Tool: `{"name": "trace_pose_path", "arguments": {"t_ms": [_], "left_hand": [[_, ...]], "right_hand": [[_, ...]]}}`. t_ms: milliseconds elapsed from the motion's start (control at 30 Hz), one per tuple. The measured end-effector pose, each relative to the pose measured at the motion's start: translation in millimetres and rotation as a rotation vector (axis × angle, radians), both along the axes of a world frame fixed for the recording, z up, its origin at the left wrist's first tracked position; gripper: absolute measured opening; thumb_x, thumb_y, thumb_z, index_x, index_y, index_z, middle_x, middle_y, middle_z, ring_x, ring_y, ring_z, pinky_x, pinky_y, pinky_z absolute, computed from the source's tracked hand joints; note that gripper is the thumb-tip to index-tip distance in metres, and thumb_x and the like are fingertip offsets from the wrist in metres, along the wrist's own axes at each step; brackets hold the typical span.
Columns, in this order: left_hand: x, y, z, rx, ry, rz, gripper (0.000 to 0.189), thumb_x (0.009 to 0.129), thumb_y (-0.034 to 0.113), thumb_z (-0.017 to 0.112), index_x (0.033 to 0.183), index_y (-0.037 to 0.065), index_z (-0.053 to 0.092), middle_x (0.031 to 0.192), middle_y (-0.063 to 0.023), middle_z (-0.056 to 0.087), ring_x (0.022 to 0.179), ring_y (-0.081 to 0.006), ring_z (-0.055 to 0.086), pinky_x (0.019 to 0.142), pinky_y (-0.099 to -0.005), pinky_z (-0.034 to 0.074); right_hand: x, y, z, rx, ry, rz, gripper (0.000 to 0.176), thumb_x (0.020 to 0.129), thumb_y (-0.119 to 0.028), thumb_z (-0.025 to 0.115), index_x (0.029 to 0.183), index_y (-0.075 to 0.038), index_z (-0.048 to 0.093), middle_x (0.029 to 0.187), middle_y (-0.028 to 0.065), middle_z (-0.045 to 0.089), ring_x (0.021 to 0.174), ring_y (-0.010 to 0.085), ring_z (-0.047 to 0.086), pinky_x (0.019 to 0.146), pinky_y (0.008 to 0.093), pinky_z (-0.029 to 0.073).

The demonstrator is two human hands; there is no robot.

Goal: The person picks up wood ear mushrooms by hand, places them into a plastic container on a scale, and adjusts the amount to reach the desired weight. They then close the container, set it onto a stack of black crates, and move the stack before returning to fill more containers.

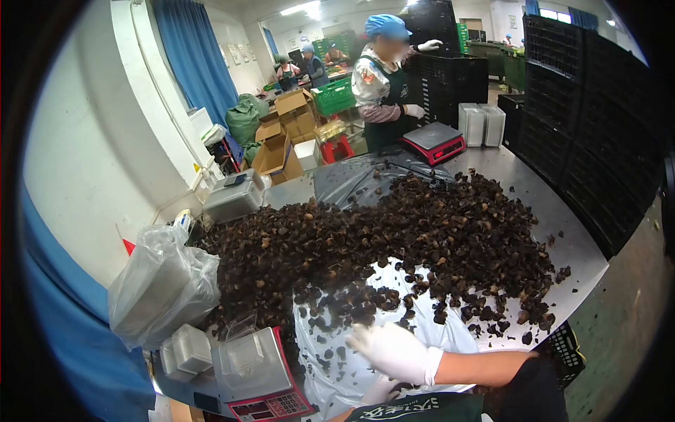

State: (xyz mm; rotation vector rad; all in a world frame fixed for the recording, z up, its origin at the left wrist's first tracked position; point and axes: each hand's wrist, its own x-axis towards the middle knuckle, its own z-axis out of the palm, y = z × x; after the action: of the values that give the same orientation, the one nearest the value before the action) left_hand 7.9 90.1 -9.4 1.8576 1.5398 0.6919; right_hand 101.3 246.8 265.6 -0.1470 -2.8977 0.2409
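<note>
My right hand (394,352), in a white glove, reaches left over a pale plastic sheet (450,327). Its fingers are blurred, so their grip does not show. Below it, my left hand (380,391), also gloved, is mostly hidden behind the right hand and wrist. A wide heap of dark brown, crinkled pieces like wood ear mushrooms (394,232) covers the table beyond both hands, with loose pieces scattered on the sheet. Left of my hands stands a red-edged digital scale (221,373) with a clear plastic container (245,354) on its pan.
Stacked containers (188,350) and a plastic bag of containers (165,285) stand at left. Opposite, a person in a blue cap (383,77) stands near another red scale (436,141). Black crates (590,126) rise along the right; cardboard boxes (281,155) lie beyond the table.
</note>
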Motion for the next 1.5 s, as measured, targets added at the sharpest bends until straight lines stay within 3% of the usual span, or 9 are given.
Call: {"name": "trace_pose_path", "arguments": {"t_ms": [167, 233, 400, 600, 833, 967, 1033, 1200, 1500], "left_hand": [[-2.6, 5.0, -13.4, 0.055, 0.065, -0.054, 0.048, 0.075, 0.000, 0.066, 0.122, 0.012, 0.059, 0.116, -0.0184, 0.056, 0.110, -0.0358, 0.051, 0.095, -0.0433, 0.042], [-3.7, 7.3, -17.3, -0.014, 0.032, -0.075, 0.048, 0.075, 0.000, 0.065, 0.121, 0.011, 0.059, 0.116, -0.0187, 0.055, 0.109, -0.0354, 0.052, 0.094, -0.0431, 0.043], [2.5, -2.0, 8.2, -0.121, 0.015, 0.063, 0.038, 0.082, 0.004, 0.060, 0.120, 0.006, 0.056, 0.116, -0.0195, 0.054, 0.107, -0.0336, 0.053, 0.091, -0.0412, 0.044], [10.4, -14.7, -47.6, -0.079, -0.242, 0.161, 0.027, 0.080, 0.002, 0.062, 0.105, 0.004, 0.056, 0.106, -0.0172, 0.051, 0.100, -0.0360, 0.052, 0.088, -0.0421, 0.044], [1.0, -10.5, 0.3, -0.173, -0.066, 0.305, 0.024, 0.081, -0.003, 0.056, 0.104, 0.004, 0.058, 0.102, -0.0168, 0.052, 0.094, -0.0356, 0.056, 0.081, -0.0396, 0.048], [-20.1, 27.0, -3.0, 0.169, 0.035, 0.190, 0.047, 0.083, -0.004, 0.056, 0.129, 0.003, 0.052, 0.125, -0.0211, 0.050, 0.116, -0.0375, 0.052, 0.098, -0.0397, 0.045], [-46.4, 60.0, 7.6, 0.112, 0.095, 0.305, 0.052, 0.078, -0.007, 0.056, 0.129, 0.003, 0.052, 0.129, -0.0230, 0.048, 0.123, -0.0383, 0.048, 0.103, -0.0395, 0.042], [-145.2, 117.0, 34.7, 0.098, 0.002, 0.485, 0.032, 0.078, 0.004, 0.071, 0.110, 0.007, 0.067, 0.106, -0.0099, 0.064, 0.090, -0.0251, 0.064, 0.081, -0.0303, 0.053], [-139.3, 138.1, 18.5, -0.035, 0.553, 0.530, 0.067, 0.070, 0.035, 0.079, 0.132, 0.021, 0.058, 0.142, -0.0163, 0.043, 0.135, -0.0401, 0.030, 0.112, -0.0503, 0.025]], "right_hand": [[-30.0, -45.9, 131.2, 0.239, 0.219, 0.237, 0.041, 0.074, -0.013, 0.067, 0.113, -0.005, 0.057, 0.100, 0.0089, 0.058, 0.085, 0.0188, 0.061, 0.074, 0.0334, 0.048], [-32.8, -74.9, 163.6, -0.174, 0.641, 0.099, 0.014, 0.075, -0.009, 0.051, 0.070, -0.005, 0.063, 0.063, 0.0143, 0.058, 0.063, 0.0267, 0.057, 0.069, 0.0333, 0.046], [-29.4, -44.9, 169.5, -0.292, 0.224, 0.002, 0.018, 0.075, -0.010, 0.060, 0.093, -0.008, 0.061, 0.083, 0.0105, 0.059, 0.077, 0.0263, 0.058, 0.076, 0.0350, 0.046], [47.7, 2.8, 94.1, -0.166, -0.297, -0.068, 0.049, 0.074, -0.013, 0.073, 0.122, -0.012, 0.060, 0.107, 0.0072, 0.062, 0.094, 0.0281, 0.059, 0.084, 0.0382, 0.046], [115.0, 9.2, -218.1, -0.938, -0.862, 0.067, 0.031, 0.084, -0.017, 0.063, 0.113, -0.005, 0.068, 0.107, 0.0164, 0.069, 0.098, 0.0326, 0.065, 0.089, 0.0387, 0.049], [76.2, 8.2, -244.5, -1.152, -0.444, -0.212, 0.056, 0.084, -0.007, 0.059, 0.140, -0.011, 0.050, 0.128, 0.0152, 0.061, 0.120, 0.0246, 0.057, 0.102, 0.0332, 0.044], [49.4, 30.4, -238.9, -1.288, -0.097, -0.269, 0.058, 0.085, 0.004, 0.054, 0.140, -0.013, 0.051, 0.133, 0.0097, 0.056, 0.094, 0.0150, 0.059, 0.089, 0.0281, 0.049], [12.4, 132.9, -222.9, -0.952, 0.142, -0.626, 0.041, 0.086, -0.012, 0.061, 0.125, -0.004, 0.062, 0.123, 0.0158, 0.063, 0.107, 0.0230, 0.063, 0.095, 0.0311, 0.047], [-46.7, 135.3, -255.3, -0.221, -0.295, -0.501, 0.081, 0.072, -0.040, 0.076, 0.144, -0.021, 0.043, 0.150, 0.0169, 0.038, 0.136, 0.0362, 0.038, 0.113, 0.0513, 0.027]]}}
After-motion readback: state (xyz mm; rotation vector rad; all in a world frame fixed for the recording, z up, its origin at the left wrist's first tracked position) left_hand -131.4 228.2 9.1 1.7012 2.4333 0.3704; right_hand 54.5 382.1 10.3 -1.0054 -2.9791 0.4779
